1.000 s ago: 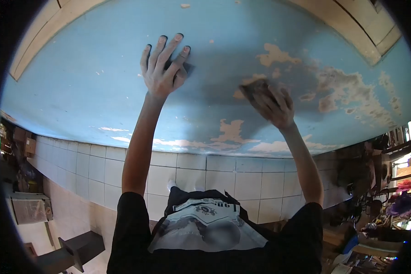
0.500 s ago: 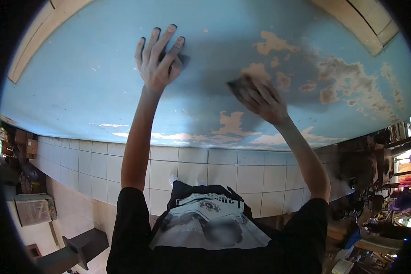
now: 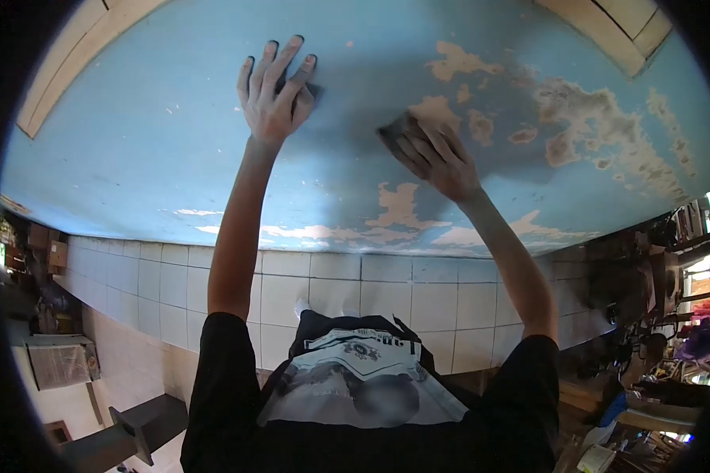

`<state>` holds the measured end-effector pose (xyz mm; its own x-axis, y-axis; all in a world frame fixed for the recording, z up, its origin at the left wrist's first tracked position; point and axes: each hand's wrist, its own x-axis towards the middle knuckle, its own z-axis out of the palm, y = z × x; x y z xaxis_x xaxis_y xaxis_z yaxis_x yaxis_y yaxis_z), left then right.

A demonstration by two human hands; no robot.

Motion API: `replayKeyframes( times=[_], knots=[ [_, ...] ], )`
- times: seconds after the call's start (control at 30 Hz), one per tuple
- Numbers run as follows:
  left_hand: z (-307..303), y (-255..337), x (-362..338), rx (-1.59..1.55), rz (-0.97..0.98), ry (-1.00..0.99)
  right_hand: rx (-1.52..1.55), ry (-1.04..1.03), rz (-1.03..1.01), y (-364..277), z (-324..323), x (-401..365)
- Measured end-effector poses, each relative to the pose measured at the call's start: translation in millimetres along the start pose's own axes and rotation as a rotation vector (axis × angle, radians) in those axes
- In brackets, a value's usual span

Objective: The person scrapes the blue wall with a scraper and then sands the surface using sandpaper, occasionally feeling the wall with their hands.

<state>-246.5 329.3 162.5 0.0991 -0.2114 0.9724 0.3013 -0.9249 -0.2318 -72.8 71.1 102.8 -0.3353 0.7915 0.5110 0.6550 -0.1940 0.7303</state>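
A light blue wall with peeled, patchy paint fills the upper view. My left hand rests on it at the upper left, fingers spread and holding nothing. To the right, my right hand presses a dark, flat sheet or pad against the wall, beside a bare beige patch. The pad's exact kind is hard to tell, as my fingers cover part of it. A larger grey, flaked patch lies farther right.
White floor tiles run along the wall's foot. Cream frames stand at both upper corners. A dark bench-like piece is at the lower left. Mixed items crowd the right side, with a blue-and-white object among them.
My right hand has moved slightly left and up along the wall with the dark pad. My left hand keeps nearly the same place on the wall. The camera view has shifted a little.
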Motion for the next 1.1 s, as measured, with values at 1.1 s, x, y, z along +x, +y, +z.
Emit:
replayKeyframes(
  times=[1.1],
  knots=[
    [2.7,26.8,-21.7,0.043,-0.004,-0.125,0.155,0.008,-0.011,-13.6,0.7,-5.2]
  ],
)
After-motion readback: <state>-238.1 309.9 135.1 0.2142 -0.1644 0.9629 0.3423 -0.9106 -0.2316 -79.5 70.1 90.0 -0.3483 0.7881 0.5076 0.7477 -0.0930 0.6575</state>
